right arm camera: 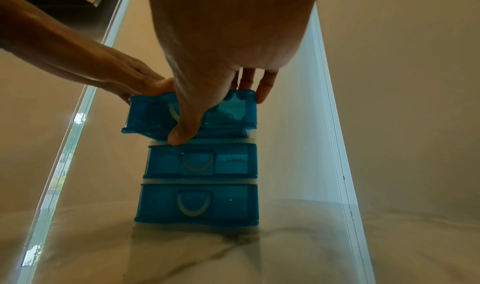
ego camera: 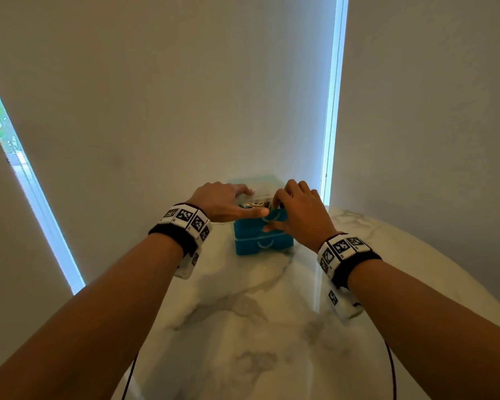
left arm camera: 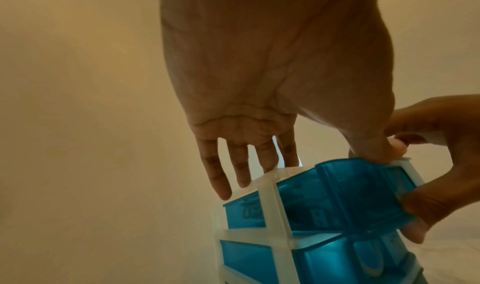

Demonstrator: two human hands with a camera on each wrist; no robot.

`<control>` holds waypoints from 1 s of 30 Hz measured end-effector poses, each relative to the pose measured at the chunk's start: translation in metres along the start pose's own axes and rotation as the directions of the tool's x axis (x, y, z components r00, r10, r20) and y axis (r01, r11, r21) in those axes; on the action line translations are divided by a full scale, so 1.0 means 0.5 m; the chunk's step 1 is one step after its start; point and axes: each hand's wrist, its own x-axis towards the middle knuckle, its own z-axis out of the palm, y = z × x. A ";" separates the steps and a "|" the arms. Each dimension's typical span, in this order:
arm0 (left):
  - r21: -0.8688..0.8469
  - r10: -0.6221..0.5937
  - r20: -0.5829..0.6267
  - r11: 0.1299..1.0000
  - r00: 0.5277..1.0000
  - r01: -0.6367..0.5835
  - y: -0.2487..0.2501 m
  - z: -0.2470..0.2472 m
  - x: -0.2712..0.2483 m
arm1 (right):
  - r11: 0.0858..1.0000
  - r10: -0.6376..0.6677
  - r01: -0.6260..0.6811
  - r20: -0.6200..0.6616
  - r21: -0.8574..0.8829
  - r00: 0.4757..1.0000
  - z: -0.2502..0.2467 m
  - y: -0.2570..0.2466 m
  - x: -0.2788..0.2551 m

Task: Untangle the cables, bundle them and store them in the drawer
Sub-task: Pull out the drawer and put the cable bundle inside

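A: Drawer [right arm camera: 189, 113], the top one, sticks partly out of the blue unit [right arm camera: 197, 202] on the tabletop [ego camera: 272, 327], tilted a little.

B: And the hands?

A: Right hand [ego camera: 300, 215] grips the drawer front, thumb [right arm camera: 187, 128] under its lower edge, fingers over the top rim. Left hand [ego camera: 223, 202] lies flat on the unit's top, fingers [left arm camera: 221, 177] straight, thumb pressing the drawer's upper edge.

B: Cables?

A: Something pale shows inside the drawer from the head view; too small to tell.

B: Other drawers?

A: Both lower ones sit shut.
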 end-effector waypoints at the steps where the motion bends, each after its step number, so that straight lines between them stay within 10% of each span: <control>1: -0.001 0.006 -0.004 1.000 1.000 -0.006 0.000 -0.002 0.001 | 0.999 -0.020 0.020 -0.002 0.029 1.000 0.001 0.002 -0.001; 12: -0.107 0.022 -0.062 0.994 0.998 -0.029 -0.014 0.010 0.013 | 0.986 -0.162 0.164 0.118 -0.016 0.980 -0.023 -0.024 0.023; 21: -0.009 -0.022 -0.348 1.000 0.937 0.020 0.006 0.057 0.036 | 0.777 0.365 -0.341 0.063 0.530 0.929 -0.060 0.066 -0.021; 24: -0.016 0.008 -0.305 1.000 0.952 -0.014 -0.002 0.053 0.039 | 0.796 0.292 -0.412 0.316 0.444 0.903 -0.070 0.087 -0.043; 27: -0.011 0.039 -0.287 0.999 0.957 -0.044 -0.021 0.051 0.037 | 0.877 0.090 -0.422 0.783 0.231 0.616 -0.066 0.070 -0.048; 30: -0.016 0.029 -0.268 0.999 0.963 -0.034 -0.024 0.055 0.036 | 0.932 0.022 -0.350 0.953 0.089 0.302 -0.044 0.028 -0.017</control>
